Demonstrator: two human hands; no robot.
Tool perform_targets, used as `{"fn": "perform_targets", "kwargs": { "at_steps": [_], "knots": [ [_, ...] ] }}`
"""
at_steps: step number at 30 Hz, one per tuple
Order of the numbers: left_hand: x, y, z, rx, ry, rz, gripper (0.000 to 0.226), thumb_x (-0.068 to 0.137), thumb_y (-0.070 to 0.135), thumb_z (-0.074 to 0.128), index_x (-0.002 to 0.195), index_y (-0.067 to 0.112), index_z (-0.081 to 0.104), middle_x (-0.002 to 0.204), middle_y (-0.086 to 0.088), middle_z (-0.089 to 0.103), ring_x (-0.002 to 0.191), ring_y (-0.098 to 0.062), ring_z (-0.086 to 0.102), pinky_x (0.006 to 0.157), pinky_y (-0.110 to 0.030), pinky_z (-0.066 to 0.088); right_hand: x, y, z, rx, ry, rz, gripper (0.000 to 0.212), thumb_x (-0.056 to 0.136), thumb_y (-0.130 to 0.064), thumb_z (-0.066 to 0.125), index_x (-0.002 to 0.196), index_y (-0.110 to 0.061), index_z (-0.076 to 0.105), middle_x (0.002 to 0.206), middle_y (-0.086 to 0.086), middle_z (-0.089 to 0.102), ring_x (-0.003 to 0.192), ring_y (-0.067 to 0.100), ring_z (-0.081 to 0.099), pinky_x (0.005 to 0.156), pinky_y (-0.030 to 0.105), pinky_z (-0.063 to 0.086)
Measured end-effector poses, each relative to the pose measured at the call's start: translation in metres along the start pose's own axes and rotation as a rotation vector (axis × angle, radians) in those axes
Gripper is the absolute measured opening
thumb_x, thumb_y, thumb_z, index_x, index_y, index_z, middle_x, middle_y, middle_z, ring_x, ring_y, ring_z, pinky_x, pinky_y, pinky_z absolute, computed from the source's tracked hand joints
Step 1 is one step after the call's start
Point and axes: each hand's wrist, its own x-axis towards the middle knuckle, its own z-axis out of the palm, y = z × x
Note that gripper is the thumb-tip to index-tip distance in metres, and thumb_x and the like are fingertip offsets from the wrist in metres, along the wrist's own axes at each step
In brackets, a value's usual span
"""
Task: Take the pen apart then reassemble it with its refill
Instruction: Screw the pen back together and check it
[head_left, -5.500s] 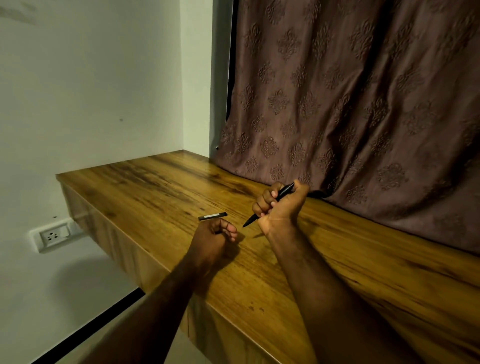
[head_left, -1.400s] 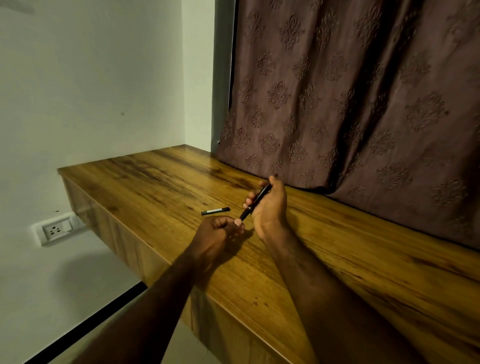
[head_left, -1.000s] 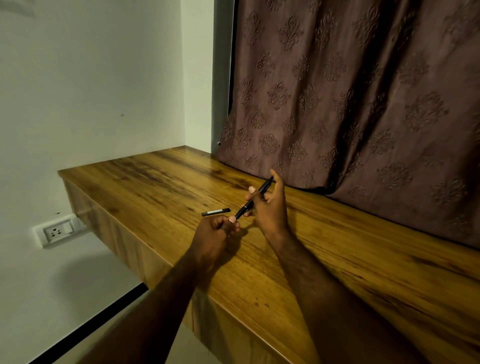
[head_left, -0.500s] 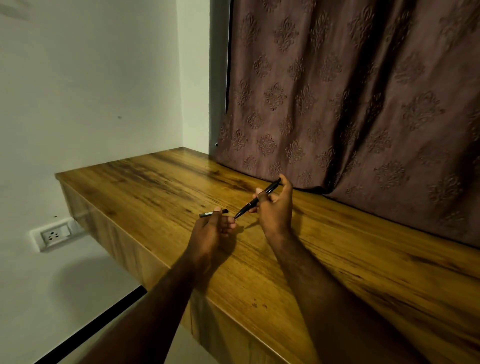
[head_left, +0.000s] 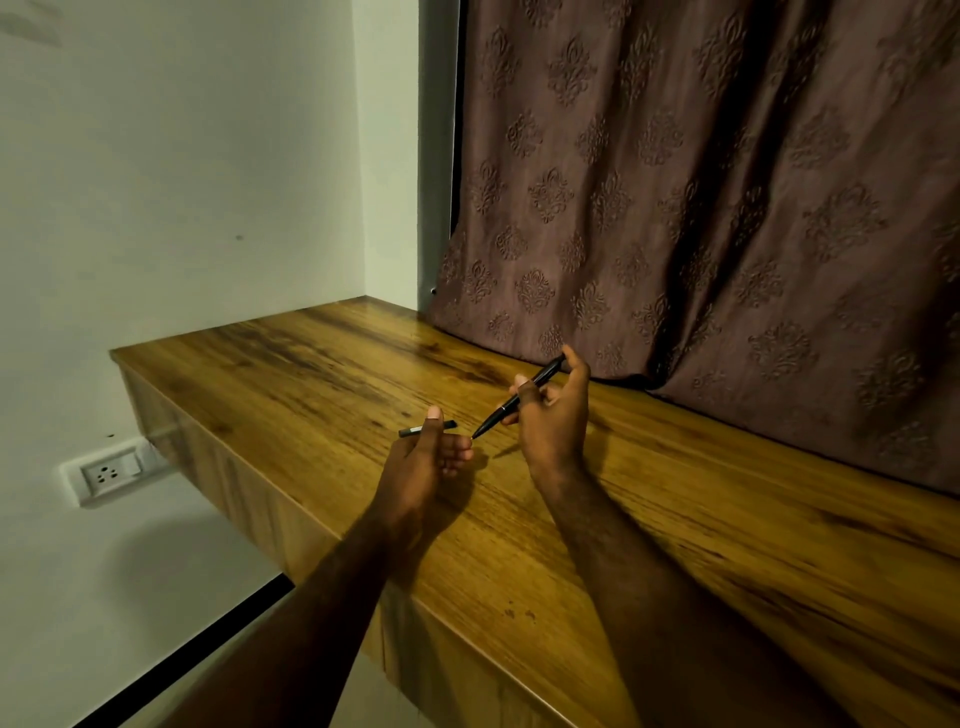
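Pen (head_left: 521, 397) clamped in right hand (head_left: 553, 415) grip; left hand (head_left: 423, 460) loosely curled, hiding part of cap (head_left: 413, 430) on desk (head_left: 727, 545).

Both forearms bare to frame edge, no sleeves; left hand (head_left: 423, 462) and right hand (head_left: 553, 415) bare, ungloved.

Wooden tabletop (head_left: 322, 374), warm brown with dark grain streaks, runs into the room corner. Plain pale wall (head_left: 182, 171) on the left, unmarked but for a few small specks. White wall socket (head_left: 106, 474) set low, below the tabletop edge. Brown curtain (head_left: 701, 197) with embossed floral motifs hangs at the back, its hem resting on the wood. Pale floor (head_left: 104, 582) beneath, dark strip (head_left: 197, 654) crossing it. Light dim.
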Motion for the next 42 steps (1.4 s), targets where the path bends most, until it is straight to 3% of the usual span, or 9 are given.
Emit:
{"fn": "perform_targets", "kwargs": {
  "at_steps": [4, 9, 14, 19, 23, 29, 34, 38, 42],
  "knots": [
    [0.0, 0.0, -0.001, -0.009, -0.015, 0.0, 0.065, 0.096, 0.051, 0.035, 0.091, -0.003, 0.071, 0.088, -0.02, 0.072, 0.077, -0.021, 0.066, 0.072, -0.03, 0.049, -0.001, 0.0, -0.002, 0.007, -0.011, 0.015, 0.056, 0.09, -0.007, 0.061, 0.138, -0.022, 0.036, 0.089, 0.007, 0.068, 0.064, 0.013, 0.066, 0.049, 0.023, 0.053],
    [0.0, -0.001, -0.002, -0.011, -0.02, 0.01, 0.072, 0.095, 0.055, 0.031, 0.093, -0.005, 0.07, 0.091, -0.024, 0.072, 0.081, -0.026, 0.066, 0.075, -0.032, 0.049, 0.003, -0.001, -0.002, 0.018, -0.028, 0.021, 0.061, 0.092, -0.009, 0.06, 0.142, -0.026, 0.03, 0.091, 0.007, 0.069, 0.074, 0.024, 0.07, 0.054, 0.026, 0.055],
    [0.0, 0.0, 0.0, -0.026, -0.016, 0.01, 0.076, 0.09, 0.06, 0.032, 0.092, -0.006, 0.07, 0.091, -0.025, 0.071, 0.08, -0.026, 0.066, 0.072, -0.031, 0.049, 0.005, -0.002, -0.002, 0.03, 0.042, -0.034, 0.055, 0.091, -0.008, 0.06, 0.138, -0.025, 0.036, 0.084, 0.004, 0.071, 0.073, 0.031, 0.071, 0.064, 0.04, 0.06],
    [0.001, -0.001, 0.0, -0.025, -0.012, 0.011, 0.073, 0.094, 0.057, 0.031, 0.089, -0.004, 0.071, 0.088, -0.023, 0.072, 0.078, -0.025, 0.066, 0.071, -0.03, 0.049, 0.003, -0.006, -0.001, 0.005, -0.006, -0.053, 0.056, 0.092, -0.006, 0.058, 0.14, -0.024, 0.037, 0.084, 0.007, 0.07, 0.069, 0.021, 0.069, 0.059, 0.028, 0.058],
    [0.002, -0.001, 0.001, -0.027, -0.016, 0.009, 0.073, 0.094, 0.057, 0.03, 0.089, -0.004, 0.071, 0.088, -0.024, 0.072, 0.076, -0.024, 0.066, 0.07, -0.029, 0.049, 0.003, -0.008, 0.0, -0.011, -0.04, -0.067, 0.058, 0.092, -0.007, 0.058, 0.141, -0.026, 0.034, 0.087, 0.008, 0.07, 0.072, 0.02, 0.07, 0.058, 0.026, 0.057],
    [0.001, -0.001, -0.001, -0.009, -0.026, 0.004, 0.082, 0.079, 0.068, 0.032, 0.09, -0.002, 0.071, 0.088, -0.021, 0.073, 0.079, -0.024, 0.067, 0.074, -0.031, 0.05, 0.002, -0.015, 0.002, -0.048, -0.087, -0.129, 0.054, 0.092, -0.005, 0.058, 0.138, -0.026, 0.04, 0.085, 0.009, 0.069, 0.07, 0.005, 0.067, 0.057, 0.022, 0.056],
    [-0.001, 0.0, 0.0, -0.007, -0.042, 0.018, 0.079, 0.083, 0.065, 0.031, 0.089, -0.003, 0.071, 0.086, -0.02, 0.073, 0.074, -0.02, 0.068, 0.071, -0.029, 0.05, 0.002, -0.019, 0.003, -0.053, -0.089, -0.179, 0.058, 0.093, -0.007, 0.057, 0.143, -0.028, 0.035, 0.085, 0.007, 0.07, 0.077, 0.01, 0.068, 0.06, 0.018, 0.054],
    [0.0, 0.0, 0.0, -0.011, -0.045, 0.019, 0.075, 0.093, 0.058, 0.029, 0.089, -0.003, 0.071, 0.085, -0.019, 0.073, 0.072, -0.019, 0.068, 0.071, -0.029, 0.05, -0.001, -0.021, 0.005, -0.11, -0.16, -0.211, 0.058, 0.093, -0.009, 0.057, 0.14, -0.035, 0.035, 0.089, 0.006, 0.069, 0.078, 0.009, 0.068, 0.062, 0.029, 0.059],
    [0.001, -0.002, -0.001, -0.02, -0.062, 0.008, 0.082, 0.088, 0.066, 0.026, 0.089, -0.003, 0.071, 0.086, -0.02, 0.073, 0.071, -0.017, 0.068, 0.071, -0.029, 0.05, -0.003, -0.024, 0.006, -0.145, -0.178, -0.252, 0.057, 0.094, -0.012, 0.056, 0.139, -0.038, 0.035, 0.094, 0.01, 0.068, 0.081, 0.016, 0.067, 0.068, 0.036, 0.06]
  ]
}}
